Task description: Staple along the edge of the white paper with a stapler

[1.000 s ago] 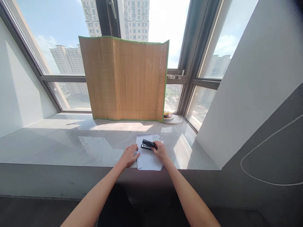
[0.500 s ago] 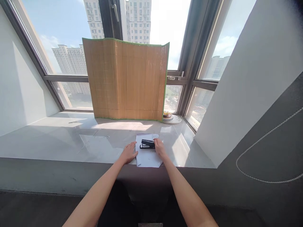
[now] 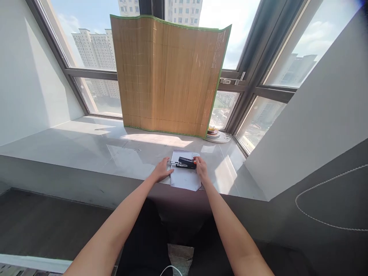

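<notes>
A black stapler (image 3: 187,162) lies on its side or base over a sheet of white paper (image 3: 185,180) at the sill's front edge. My right hand (image 3: 201,167) is closed round the stapler's right end, where a small orange-red spot shows. From its left end a slim silver part (image 3: 173,163) sticks out toward my left hand (image 3: 162,170). That hand rests at the paper's left edge, thumb and forefinger apart, with the silver tip close to the fingers; whether they touch it is too small to tell.
Behind the paper, a bamboo mat (image 3: 172,80) with green edging stands upright against the window. Stacked plates (image 3: 214,134) sit by its lower right corner. The tiled sill (image 3: 138,157) carries small dark bits. A beaded cord (image 3: 300,205) hangs at right.
The silver part now extends from the stapler's left end. My left hand's fingers have lifted and spread nearer to it. The view has tilted down and turned slightly.
</notes>
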`<state>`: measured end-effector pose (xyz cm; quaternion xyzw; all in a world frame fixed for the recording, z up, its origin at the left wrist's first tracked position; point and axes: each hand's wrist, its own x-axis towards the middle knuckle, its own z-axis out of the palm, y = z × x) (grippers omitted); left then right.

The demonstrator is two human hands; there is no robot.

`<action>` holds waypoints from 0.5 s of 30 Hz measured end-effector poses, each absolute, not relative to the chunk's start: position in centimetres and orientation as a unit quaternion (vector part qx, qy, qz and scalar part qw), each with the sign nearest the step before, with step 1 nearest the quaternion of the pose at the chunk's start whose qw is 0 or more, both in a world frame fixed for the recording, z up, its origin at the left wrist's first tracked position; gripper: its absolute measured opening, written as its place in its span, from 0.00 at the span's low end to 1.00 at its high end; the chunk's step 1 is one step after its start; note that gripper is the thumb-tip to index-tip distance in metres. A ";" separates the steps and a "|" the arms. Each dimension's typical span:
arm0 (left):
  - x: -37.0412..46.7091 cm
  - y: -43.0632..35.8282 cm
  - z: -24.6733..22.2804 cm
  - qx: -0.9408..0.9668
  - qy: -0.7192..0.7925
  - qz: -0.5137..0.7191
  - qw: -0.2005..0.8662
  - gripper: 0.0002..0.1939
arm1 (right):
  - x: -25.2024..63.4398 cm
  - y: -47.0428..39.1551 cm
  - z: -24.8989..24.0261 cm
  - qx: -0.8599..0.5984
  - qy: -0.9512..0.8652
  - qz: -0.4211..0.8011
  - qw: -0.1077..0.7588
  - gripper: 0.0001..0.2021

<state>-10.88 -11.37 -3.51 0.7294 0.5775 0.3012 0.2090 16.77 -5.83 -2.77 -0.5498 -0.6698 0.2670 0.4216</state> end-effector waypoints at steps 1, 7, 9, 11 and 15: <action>-10.9 -11.3 -3.6 0.730 0.575 0.305 0.208 0.38 | 16.8 -5.9 -2.4 -0.532 -0.678 0.270 0.429 0.25; -10.8 -11.3 -3.5 0.715 0.566 0.337 0.232 0.32 | 15.3 -6.9 -1.1 -0.497 -0.771 0.210 0.338 0.17; -10.9 -11.1 -3.3 0.675 0.557 0.396 0.277 0.27 | 14.2 -7.6 -1.0 -0.522 -0.757 0.170 0.355 0.15; -11.2 -10.7 -3.2 0.574 0.531 0.507 0.363 0.21 | 12.9 -8.6 -1.0 -0.512 -0.754 0.116 0.395 0.14; -12.3 -10.3 -3.0 0.370 0.466 0.640 0.487 0.14 | 9.9 -10.9 -0.5 -0.433 -0.790 -0.029 0.434 0.13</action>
